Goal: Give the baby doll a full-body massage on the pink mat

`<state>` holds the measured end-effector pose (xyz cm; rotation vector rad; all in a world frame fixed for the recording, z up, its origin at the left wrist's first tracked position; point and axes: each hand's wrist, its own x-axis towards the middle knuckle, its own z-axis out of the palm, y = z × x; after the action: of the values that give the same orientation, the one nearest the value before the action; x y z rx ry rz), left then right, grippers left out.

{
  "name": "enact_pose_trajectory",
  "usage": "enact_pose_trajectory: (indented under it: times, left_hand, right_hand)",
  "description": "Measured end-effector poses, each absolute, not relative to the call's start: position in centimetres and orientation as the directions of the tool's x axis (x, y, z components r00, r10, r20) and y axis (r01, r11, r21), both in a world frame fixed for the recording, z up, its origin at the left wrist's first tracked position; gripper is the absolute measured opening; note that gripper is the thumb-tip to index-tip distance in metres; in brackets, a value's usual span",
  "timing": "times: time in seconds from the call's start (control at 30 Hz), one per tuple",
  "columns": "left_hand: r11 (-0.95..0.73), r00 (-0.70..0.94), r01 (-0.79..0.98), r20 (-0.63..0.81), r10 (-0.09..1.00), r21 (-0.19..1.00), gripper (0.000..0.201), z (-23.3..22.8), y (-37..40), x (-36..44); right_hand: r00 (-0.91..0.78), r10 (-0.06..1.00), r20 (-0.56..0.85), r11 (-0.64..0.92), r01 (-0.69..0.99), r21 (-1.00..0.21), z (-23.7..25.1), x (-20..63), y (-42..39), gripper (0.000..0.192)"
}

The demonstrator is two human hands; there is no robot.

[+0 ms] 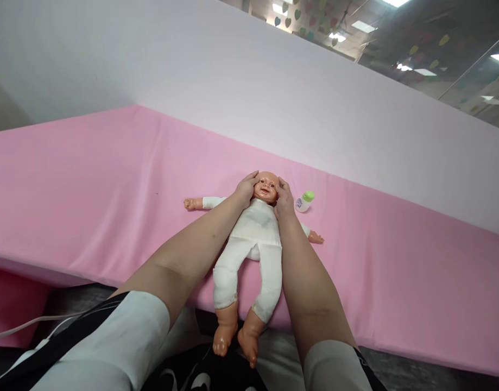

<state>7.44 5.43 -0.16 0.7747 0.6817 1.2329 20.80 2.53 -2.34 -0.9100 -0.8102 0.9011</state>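
Both arms stretched fwd, left hand (246, 190) & right hand (283, 200) close together, fingers curled inward.
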Motion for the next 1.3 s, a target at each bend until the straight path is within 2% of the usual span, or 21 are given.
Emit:
enact_pose_trajectory:
  times: [0.13,0.27,0.4,0.5,0.6,0.73,0.87,0.97,1.13,1.3]
  left_hand:
    - [0.126,0.222,-0.552,0.000,0.975,0.824,0.078,0.2,4.9,7.1]
    - [0.081,0.205,-0.505,0.028,0.978,0.859,0.079,0.7,4.3,7.3]
    - [0.064,0.175,-0.484,0.025,0.984,0.873,0.076,0.7,4.1,7.6]
    - [0.042,0.162,-0.468,0.039,0.986,0.883,0.072,0.4,4.5,7.9]
    - [0.034,0.149,-0.443,0.036,0.988,0.896,0.064,0.1,5.0,8.0]
    - [0.084,0.175,-0.463,-0.001,0.985,0.882,0.059,0.2,5.3,7.9]
    - [0.141,0.217,-0.529,-0.027,0.976,0.837,0.060,0.5,5.0,7.3]
    - [0.171,0.233,-0.553,-0.046,0.971,0.815,0.063,0.7,4.8,7.0]
    - [0.150,0.259,-0.540,-0.006,0.966,0.828,0.081,0.9,4.4,6.8]
    - [0.067,0.204,-0.483,0.038,0.978,0.873,0.082,1.1,3.8,7.0]
  right_hand:
    - [0.360,0.908,0.213,0.319,-0.266,-0.910,-1.8,20.6,2.0,0.058]
    - [0.387,0.884,0.262,0.325,-0.105,-0.940,-1.1,20.3,1.6,0.066]
    - [0.432,0.856,0.282,0.283,0.064,-0.957,-0.9,20.4,1.7,0.064]
    - [0.460,0.837,0.298,0.269,0.129,-0.954,-1.2,20.9,2.2,0.061]
    - [0.462,0.830,0.312,0.295,0.110,-0.949,-1.7,21.2,2.8,0.053]
    - [0.429,0.860,0.278,0.339,-0.070,-0.938,-2.3,21.2,3.2,0.046]
    - [0.373,0.899,0.229,0.339,-0.265,-0.902,-2.5,21.2,2.9,0.050]
    - [0.335,0.919,0.207,0.317,-0.316,-0.894,-2.3,21.2,2.4,0.057]
    - [0.311,0.926,0.215,0.297,-0.250,-0.922,-1.5,20.9,1.9,0.072]
    - [0.382,0.875,0.297,0.305,0.041,-0.951,-1.2,20.9,2.1,0.076]
